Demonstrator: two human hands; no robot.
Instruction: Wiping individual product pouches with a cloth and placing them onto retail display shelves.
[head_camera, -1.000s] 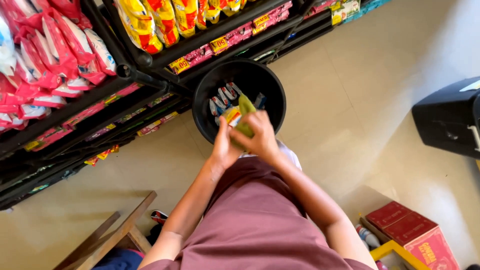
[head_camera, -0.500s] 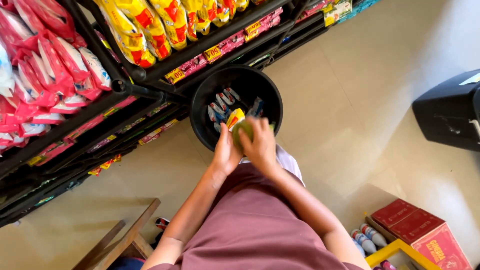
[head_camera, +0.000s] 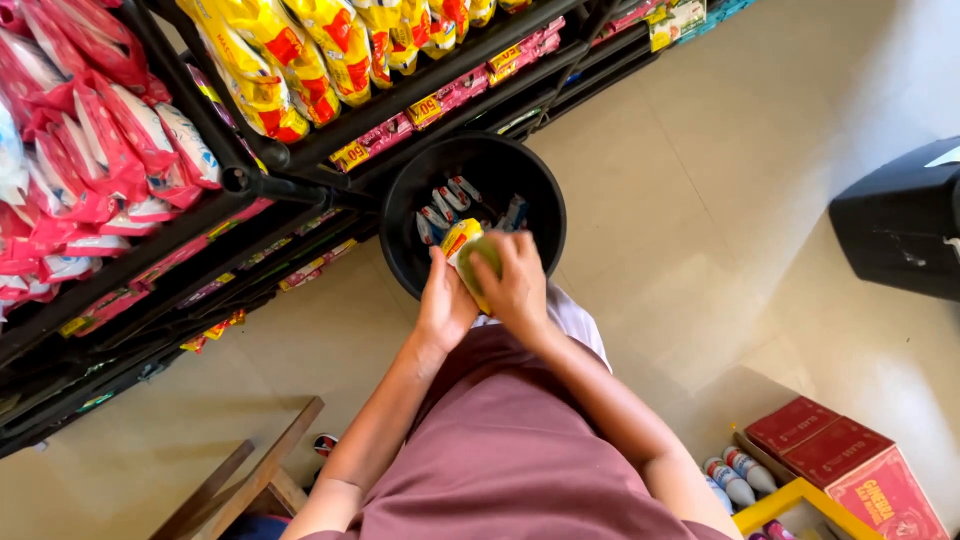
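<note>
Both hands, left hand (head_camera: 443, 305) and right hand (head_camera: 515, 280), clamp one yellow-green packet (head_camera: 470, 255) above the black bucket (head_camera: 540, 215); a loosened grip could drop it beside the bucket.

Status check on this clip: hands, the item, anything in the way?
Left hand and right hand both gripping yellow-green packet. Held over black bucket of small packets. Path into bucket open; shelf rack just beside.

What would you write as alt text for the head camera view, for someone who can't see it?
Seen from above, a person's left hand and right hand grip a yellow-green packet over a round black plastic bucket holding small packets, beside dark metal shelves of red and yellow snack bags.
</note>
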